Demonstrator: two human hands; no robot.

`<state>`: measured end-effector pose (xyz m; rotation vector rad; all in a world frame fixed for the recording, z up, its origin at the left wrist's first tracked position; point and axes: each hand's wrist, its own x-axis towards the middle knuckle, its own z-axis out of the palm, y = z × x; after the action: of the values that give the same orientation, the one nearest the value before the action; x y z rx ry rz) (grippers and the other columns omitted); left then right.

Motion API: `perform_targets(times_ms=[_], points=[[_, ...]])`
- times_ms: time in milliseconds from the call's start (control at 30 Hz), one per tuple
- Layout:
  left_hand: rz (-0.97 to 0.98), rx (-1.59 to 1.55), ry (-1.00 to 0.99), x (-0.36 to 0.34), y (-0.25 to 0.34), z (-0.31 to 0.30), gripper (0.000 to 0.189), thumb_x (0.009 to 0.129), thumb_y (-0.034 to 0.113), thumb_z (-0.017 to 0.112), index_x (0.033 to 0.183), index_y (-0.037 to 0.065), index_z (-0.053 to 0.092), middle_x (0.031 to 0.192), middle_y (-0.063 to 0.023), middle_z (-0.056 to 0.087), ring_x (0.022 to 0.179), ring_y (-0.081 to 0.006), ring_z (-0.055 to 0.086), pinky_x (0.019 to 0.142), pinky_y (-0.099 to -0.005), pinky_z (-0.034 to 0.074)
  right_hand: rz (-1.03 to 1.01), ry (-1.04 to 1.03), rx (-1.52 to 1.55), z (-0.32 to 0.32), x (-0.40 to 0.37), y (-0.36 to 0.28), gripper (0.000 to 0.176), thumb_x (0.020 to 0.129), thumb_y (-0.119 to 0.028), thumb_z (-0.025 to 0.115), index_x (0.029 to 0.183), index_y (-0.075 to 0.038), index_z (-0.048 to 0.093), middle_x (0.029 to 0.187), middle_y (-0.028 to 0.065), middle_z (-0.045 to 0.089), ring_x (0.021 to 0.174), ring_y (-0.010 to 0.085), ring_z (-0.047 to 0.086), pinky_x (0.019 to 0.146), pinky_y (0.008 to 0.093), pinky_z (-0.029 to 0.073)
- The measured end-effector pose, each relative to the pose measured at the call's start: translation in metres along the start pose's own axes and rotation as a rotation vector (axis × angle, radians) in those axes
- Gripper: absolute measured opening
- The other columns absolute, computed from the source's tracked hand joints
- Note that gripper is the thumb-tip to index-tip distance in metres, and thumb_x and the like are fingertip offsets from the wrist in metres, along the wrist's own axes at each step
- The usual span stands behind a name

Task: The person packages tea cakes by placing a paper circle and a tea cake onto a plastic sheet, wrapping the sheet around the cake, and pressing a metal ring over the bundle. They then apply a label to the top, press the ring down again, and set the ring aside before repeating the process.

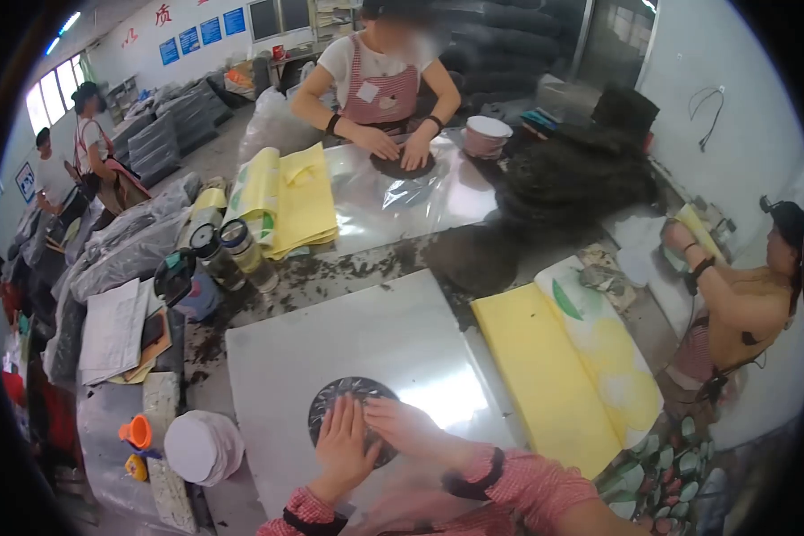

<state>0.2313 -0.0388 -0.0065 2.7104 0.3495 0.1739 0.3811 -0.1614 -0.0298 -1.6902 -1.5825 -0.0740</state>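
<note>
A dark round disc [355, 385] with a shiny, patterned surface lies on a smooth silvery sheet [330, 330] in front of me. My left hand [345, 445] lies flat on the disc's lower middle, fingers stretched out and pointing away from me. Coming in from the right, my right hand [413, 429] rests its extended fingers on the disc's right part, close beside the left fingers. Both hands cover much of the disc. A stack of white round pieces [196, 448] stands left of the sheet.
Yellow sheets [545, 375] lie to the right, more yellow paper [304, 201] at the back. Glass bottles [246, 255] and papers [114, 330] stand or lie left. A dark fibrous heap [572, 179] is back right. Opposite, a person's hands [393, 147] press another dark disc; another person works right.
</note>
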Motion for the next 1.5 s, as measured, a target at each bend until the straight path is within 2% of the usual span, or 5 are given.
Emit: perform_targets(times_ms=[267,567,800,1267,1500], points=[[-0.019,0.148,-0.045,0.002,0.000,0.001,0.082,0.093,0.047,0.061,0.147,-0.010,0.038,0.158,-0.0305,0.030,0.150,-0.0414,0.025,0.122,-0.0517,0.017,0.492,0.377,-1.150,-0.208,-0.123,0.206,0.031,0.090,-0.021,0.067,0.111,0.002,0.068,0.110,0.0205,0.070,0.103,0.0383,0.066,0.094,0.0482,0.052],[-0.004,0.150,-0.046,0.000,0.004,0.001,0.080,0.095,0.049,0.058,0.147,-0.009,0.039,0.159,-0.0292,0.028,0.151,-0.0414,0.023,0.122,-0.0521,0.018,1.013,0.522,-0.530,-0.243,-0.115,0.220,0.013,0.090,-0.020,0.066,0.094,-0.010,0.074,0.096,0.0144,0.072,0.092,0.0340,0.067,0.074,0.0431,0.051],[-0.024,0.212,0.017,-0.007,0.007,0.000,0.073,0.096,0.048,0.057,0.153,0.007,0.040,0.164,-0.0226,0.023,0.152,-0.0429,0.017,0.120,-0.0601,0.012,0.493,0.268,0.030,-0.041,-0.055,-0.030,0.016,0.088,-0.004,0.065,0.101,0.002,0.059,0.134,0.0261,0.059,0.119,0.0435,0.059,0.095,0.0451,0.051],[0.049,-0.252,0.145,-0.015,-0.012,0.004,0.059,0.088,0.041,0.070,0.140,0.017,0.056,0.142,-0.0090,0.058,0.137,-0.0309,0.048,0.121,-0.0539,0.018,0.471,-0.136,0.427,0.031,0.020,-0.010,0.072,0.095,-0.030,0.058,0.155,-0.001,0.031,0.157,0.0262,0.033,0.144,0.0444,0.033,0.119,0.0510,0.026],[-0.592,-0.529,0.135,-0.052,-0.038,-0.013,0.047,0.096,0.012,0.055,0.142,0.002,0.049,0.084,-0.0177,0.067,0.069,-0.0313,0.067,0.062,-0.0374,0.053,0.046,-0.476,-0.173,0.036,0.031,-0.036,0.075,0.090,-0.050,0.063,0.155,-0.021,0.039,0.162,0.0228,0.026,0.151,0.0443,0.021,0.113,0.0725,0.015]])
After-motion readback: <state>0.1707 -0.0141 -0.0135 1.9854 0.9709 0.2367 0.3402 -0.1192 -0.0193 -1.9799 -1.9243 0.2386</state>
